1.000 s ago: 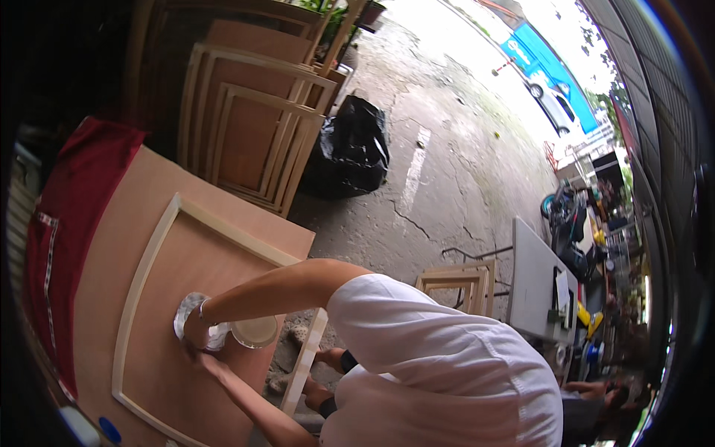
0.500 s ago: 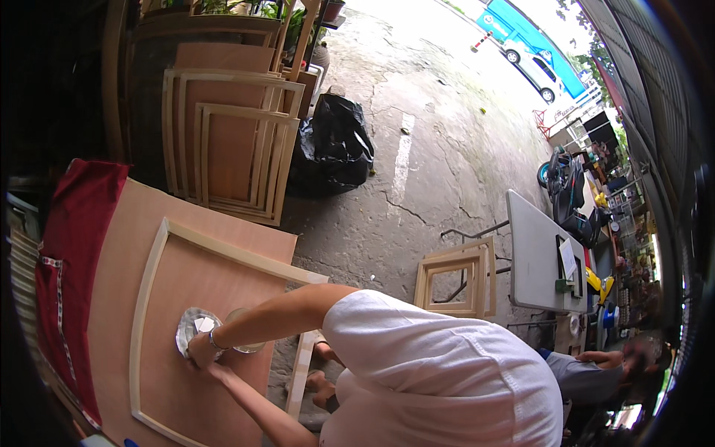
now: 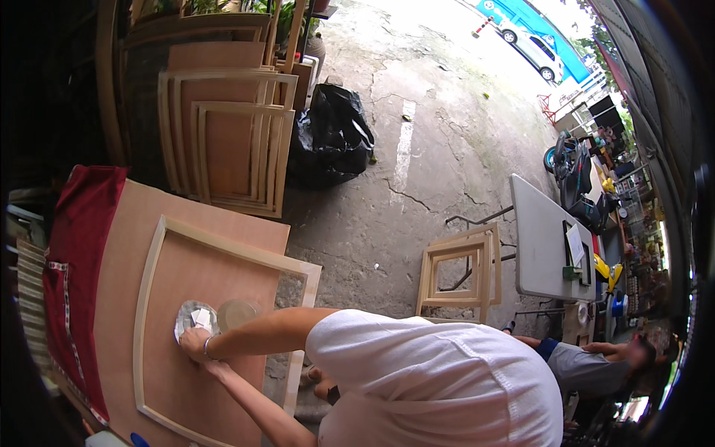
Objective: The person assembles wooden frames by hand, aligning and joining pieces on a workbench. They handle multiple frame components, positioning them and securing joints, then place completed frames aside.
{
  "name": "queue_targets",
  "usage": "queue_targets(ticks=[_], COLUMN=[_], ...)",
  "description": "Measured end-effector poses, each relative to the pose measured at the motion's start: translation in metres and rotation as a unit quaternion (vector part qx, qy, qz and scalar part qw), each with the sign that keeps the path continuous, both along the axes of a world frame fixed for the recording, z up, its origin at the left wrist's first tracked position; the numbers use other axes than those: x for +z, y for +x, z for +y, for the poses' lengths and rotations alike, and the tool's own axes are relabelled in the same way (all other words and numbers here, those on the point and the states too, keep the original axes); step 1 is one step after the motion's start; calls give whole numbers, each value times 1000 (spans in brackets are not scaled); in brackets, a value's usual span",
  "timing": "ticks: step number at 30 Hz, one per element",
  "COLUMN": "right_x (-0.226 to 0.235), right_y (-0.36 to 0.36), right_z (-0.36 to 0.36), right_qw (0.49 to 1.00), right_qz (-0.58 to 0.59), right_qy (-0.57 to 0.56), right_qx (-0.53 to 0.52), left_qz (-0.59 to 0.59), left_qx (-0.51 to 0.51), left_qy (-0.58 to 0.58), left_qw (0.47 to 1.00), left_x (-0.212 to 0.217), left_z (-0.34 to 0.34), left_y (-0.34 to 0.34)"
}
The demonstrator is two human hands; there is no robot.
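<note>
My right hand, with a band on its wrist, is curled at the near edge of a round silvery dish. What its fingers hold, if anything, is hidden. White pieces lie in the dish. Just under the right wrist is my left hand, mostly covered, so its fingers do not show. A round tan disc-like thing rests beside the dish, partly behind my right forearm. Around these, a pale wooden frame lies on a brown wooden board.
Dark red cloth drapes over the board's left edge. Several wooden frames lean at the back left beside a black plastic bag. More frames stand by a grey folding table. At right is another person.
The view has shifted slightly. My right forearm sits a little lower, leaving more of the tan disc uncovered. Both hands stay together beside the silvery dish.
</note>
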State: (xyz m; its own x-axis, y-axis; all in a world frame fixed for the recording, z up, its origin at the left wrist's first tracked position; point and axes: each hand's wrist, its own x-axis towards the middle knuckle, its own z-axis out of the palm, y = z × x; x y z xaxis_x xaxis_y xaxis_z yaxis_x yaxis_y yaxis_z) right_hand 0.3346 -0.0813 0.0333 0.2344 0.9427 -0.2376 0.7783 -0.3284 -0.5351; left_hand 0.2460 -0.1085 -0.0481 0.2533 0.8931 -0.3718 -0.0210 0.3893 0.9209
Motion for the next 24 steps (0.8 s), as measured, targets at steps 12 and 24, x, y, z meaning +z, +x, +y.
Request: queue_targets(ticks=[12, 24], right_x=[-22, 71], right_y=[-52, 206], right_z=[-17, -252], right_qw=[950, 918], right_qz=[-170, -11], right_qy=[19, 166], right_qx=[-262, -360], left_qz=[-341, 287], left_qx=[-17, 153], left_qy=[-120, 294], left_qw=[932, 899], left_x=[-38, 76], left_z=[48, 30], left_y=[-2, -242])
